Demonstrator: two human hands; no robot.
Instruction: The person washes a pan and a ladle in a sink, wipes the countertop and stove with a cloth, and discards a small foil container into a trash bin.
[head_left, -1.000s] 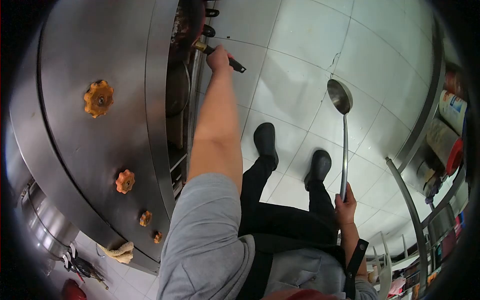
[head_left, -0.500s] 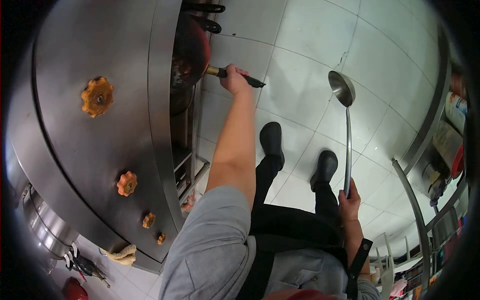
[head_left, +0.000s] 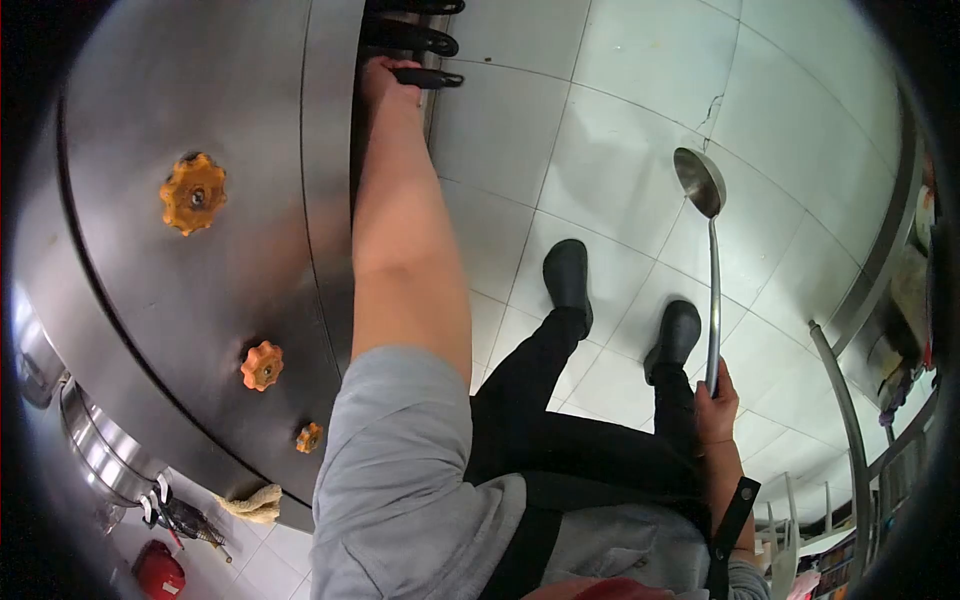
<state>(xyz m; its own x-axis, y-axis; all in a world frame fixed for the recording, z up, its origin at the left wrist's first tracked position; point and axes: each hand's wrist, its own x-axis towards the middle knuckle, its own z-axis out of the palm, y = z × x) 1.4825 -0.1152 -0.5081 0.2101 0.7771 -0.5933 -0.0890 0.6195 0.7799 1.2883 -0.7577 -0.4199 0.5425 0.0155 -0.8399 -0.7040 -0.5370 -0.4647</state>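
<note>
Under the edge of the steel counter, my left hand is closed around a black pan handle. Its tip sticks out past my fingers, while the pan itself is hidden below the counter. Two other black handles lie just beyond it. My right hand grips the lower end of a long metal ladle. The ladle's bowl hangs over the tiled floor, and nothing is seen in it.
The steel counter with orange knobs fills the left side. A yellowish cloth hangs at its lower edge. Metal pots stand at lower left. On the right is a metal-framed rack. My black shoes stand on the tiles.
My left hand has moved up the view and in under the counter with the handle. The red-black pan seen earlier is now out of sight. The ladle has shifted slightly right.
</note>
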